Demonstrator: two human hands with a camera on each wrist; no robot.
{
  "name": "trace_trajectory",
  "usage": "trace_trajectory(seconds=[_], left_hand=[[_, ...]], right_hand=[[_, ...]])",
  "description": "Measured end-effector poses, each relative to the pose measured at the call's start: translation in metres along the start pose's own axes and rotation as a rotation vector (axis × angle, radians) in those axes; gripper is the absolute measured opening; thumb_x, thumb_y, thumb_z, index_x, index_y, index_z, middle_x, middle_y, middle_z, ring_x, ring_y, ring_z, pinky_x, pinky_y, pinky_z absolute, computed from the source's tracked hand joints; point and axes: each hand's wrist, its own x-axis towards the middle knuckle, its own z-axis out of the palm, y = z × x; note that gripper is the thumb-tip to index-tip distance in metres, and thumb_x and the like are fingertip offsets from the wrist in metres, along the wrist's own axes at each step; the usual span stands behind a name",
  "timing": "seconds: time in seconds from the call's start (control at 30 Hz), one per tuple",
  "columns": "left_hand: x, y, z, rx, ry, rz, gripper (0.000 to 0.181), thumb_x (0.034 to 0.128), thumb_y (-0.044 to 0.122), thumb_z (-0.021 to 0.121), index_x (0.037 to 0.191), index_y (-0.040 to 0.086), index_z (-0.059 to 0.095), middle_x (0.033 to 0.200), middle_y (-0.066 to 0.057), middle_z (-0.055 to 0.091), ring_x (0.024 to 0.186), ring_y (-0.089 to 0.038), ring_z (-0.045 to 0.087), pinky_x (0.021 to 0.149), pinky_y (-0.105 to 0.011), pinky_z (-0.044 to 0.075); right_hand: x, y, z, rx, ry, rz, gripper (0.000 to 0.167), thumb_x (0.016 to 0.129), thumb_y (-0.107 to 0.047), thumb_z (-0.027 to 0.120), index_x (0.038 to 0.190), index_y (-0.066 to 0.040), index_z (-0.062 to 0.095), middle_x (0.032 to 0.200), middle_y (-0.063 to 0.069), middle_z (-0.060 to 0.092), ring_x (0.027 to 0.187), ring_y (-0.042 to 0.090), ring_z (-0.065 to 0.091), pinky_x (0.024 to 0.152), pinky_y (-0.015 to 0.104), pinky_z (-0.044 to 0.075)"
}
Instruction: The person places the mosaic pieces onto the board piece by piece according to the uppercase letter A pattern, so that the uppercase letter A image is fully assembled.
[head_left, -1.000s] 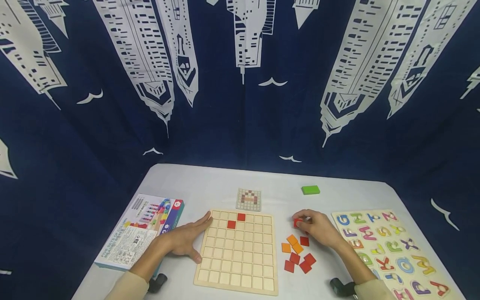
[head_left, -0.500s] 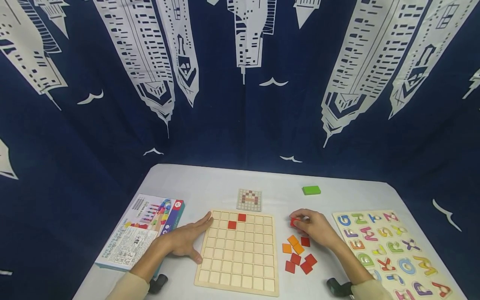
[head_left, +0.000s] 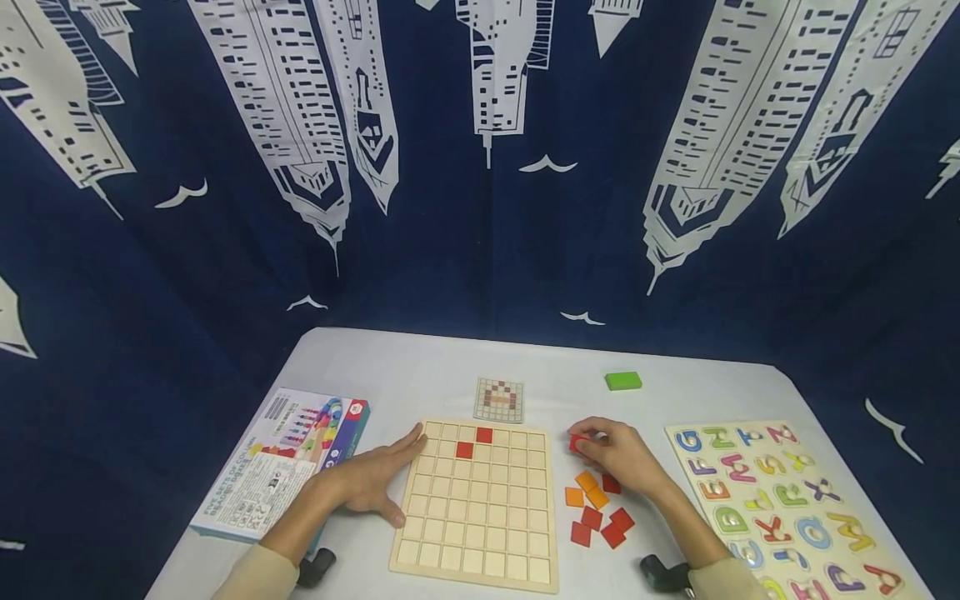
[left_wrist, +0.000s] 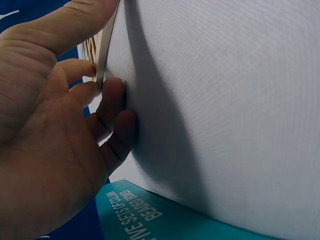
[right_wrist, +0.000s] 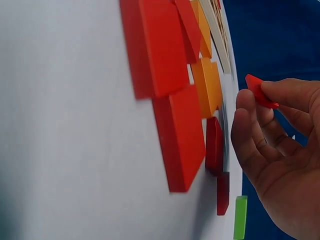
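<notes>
My right hand pinches a red square tile between thumb and fingers, just off the right edge of a wooden grid board. Two red tiles lie in the board's cells: one in the top row, one in the second row. My left hand is spread along the board's left edge, its thumb and fingertips at the rim. Below my right hand are loose orange tiles and several red tiles on the table.
Behind the board lies a small pattern card. A green block is farther back to the right. An alphabet puzzle board covers the right side, and a printed box sits at left under my forearm.
My right hand has moved left toward the board with the red tile in its pinch. The left hand has stayed in place at the board.
</notes>
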Motion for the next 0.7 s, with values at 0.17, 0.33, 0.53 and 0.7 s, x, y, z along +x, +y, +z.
trace_trajectory(seconds=[0.17, 0.33, 0.53, 0.7], left_hand=[[-0.001, 0.001, 0.0, 0.003, -0.001, -0.001, 0.12, 0.0543, 0.05, 0.078, 0.149, 0.014, 0.015, 0.155, 0.0, -0.003, 0.136, -0.03, 0.019, 0.107, -0.049, 0.024], [0.0, 0.0, 0.0, 0.003, -0.001, -0.005, 0.12, 0.054, 0.051, 0.078, 0.149, 0.014, 0.015, 0.155, 0.0, -0.003, 0.136, -0.03, 0.019, 0.107, -0.049, 0.024], [0.0, 0.0, 0.0, 0.016, -0.004, -0.009, 0.12, 0.0544, 0.05, 0.078, 0.149, 0.015, 0.014, 0.155, 0.0, -0.003, 0.136, -0.03, 0.02, 0.106, -0.049, 0.025], [0.0, 0.001, 0.0, 0.018, -0.004, -0.009, 0.119, 0.0544, 0.05, 0.078, 0.149, 0.015, 0.015, 0.155, 0.0, -0.003, 0.137, -0.03, 0.019, 0.106, -0.049, 0.024]], right_hand=[[0.0, -0.002, 0.005, -0.01, 0.006, -0.023, 0.018, 0.084, -0.017, 0.067, 0.101, -0.019, 0.068, 0.087, -0.002, 0.065, 0.069, 0.017, 0.061, 0.061, 0.026, 0.053], [0.001, -0.006, 0.009, -0.049, 0.025, -0.025, 0.018, 0.083, -0.019, 0.068, 0.1, -0.023, 0.068, 0.087, -0.005, 0.064, 0.069, 0.017, 0.058, 0.057, 0.027, 0.051], [0.003, -0.011, 0.013, -0.064, 0.029, -0.037, 0.018, 0.083, -0.018, 0.068, 0.099, -0.024, 0.069, 0.088, -0.006, 0.064, 0.066, 0.017, 0.057, 0.054, 0.028, 0.049], [0.004, -0.015, 0.015, -0.043, 0.015, -0.038, 0.017, 0.083, -0.017, 0.067, 0.098, -0.024, 0.069, 0.084, -0.005, 0.065, 0.065, 0.018, 0.059, 0.053, 0.029, 0.048]])
